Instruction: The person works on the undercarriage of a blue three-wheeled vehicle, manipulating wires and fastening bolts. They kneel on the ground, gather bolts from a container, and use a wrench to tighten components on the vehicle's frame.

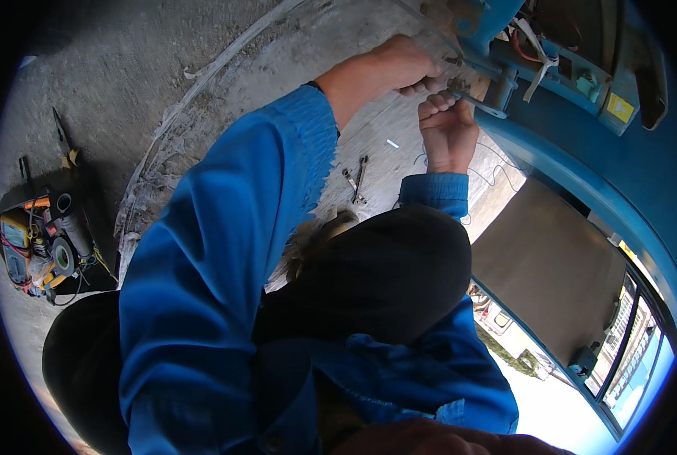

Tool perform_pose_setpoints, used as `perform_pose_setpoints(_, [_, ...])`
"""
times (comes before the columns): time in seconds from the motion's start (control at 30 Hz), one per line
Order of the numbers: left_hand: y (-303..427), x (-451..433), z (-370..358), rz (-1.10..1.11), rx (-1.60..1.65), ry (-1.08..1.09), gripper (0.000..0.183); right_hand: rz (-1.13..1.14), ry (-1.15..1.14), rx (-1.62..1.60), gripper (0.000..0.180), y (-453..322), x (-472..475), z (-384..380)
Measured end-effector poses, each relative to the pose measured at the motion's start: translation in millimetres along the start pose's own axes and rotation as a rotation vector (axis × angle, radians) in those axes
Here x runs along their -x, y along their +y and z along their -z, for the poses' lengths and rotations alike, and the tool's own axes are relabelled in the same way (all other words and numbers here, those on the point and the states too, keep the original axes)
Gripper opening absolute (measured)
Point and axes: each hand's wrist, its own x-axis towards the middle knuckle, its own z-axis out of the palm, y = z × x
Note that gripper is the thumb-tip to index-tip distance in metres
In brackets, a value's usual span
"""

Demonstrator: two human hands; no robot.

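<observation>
My left hand (404, 63) reaches in from the left, fingers curled down beside the end of a threaded rod (454, 60) on a blue-painted machine frame. Just below it my right hand (450, 128) is palm up, its bent fingertips at the free end of a flat metal lever (478, 104). That lever runs to a cylindrical pivot boss (505, 91) on the frame. Whatever the fingers of either hand pinch is hidden or too small to make out. On the floor below the hands lie two wrenches (361, 179), one across the other, and a small white strip (393, 144).
An open black tool bag (102, 261) at left holds a yellow multimeter (14, 247), a tape roll (63, 256) and upright pliers (61, 133). Thin blue wire (493, 177) curls near my right wrist. A windowed door (549, 267) stands at right. White cloth strip (537, 79) hangs above.
</observation>
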Motion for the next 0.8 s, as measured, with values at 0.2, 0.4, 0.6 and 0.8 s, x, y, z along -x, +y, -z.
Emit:
perform_pose_setpoints(0.2, [-8.4, -9.2, -3.9, -0.013, -0.03, -0.048, 0.019, 0.04, 0.062, 0.008, 0.025, 3.8, 2.6, -8.5])
perform_pose_setpoints(0.4, [-7.6, -9.4, -6.9, -0.027, 0.05, -0.08, 0.02, 0.046, 0.033, -0.006, 0.03, 6.1, 1.3, -10.3])
perform_pose_setpoints(0.6, [-3.4, -4.2, -7.9, -0.012, 0.023, -0.12, 0.028, 0.076, 0.034, 0.062, 0.026, 7.2, -1.0, -4.6])
perform_pose_setpoints(0.8, [-4.8, -6.6, -8.9, -0.024, 0.051, -0.148, 0.029, 0.087, 0.048, 0.16, 0.023, 3.5, -1.2, -5.0])
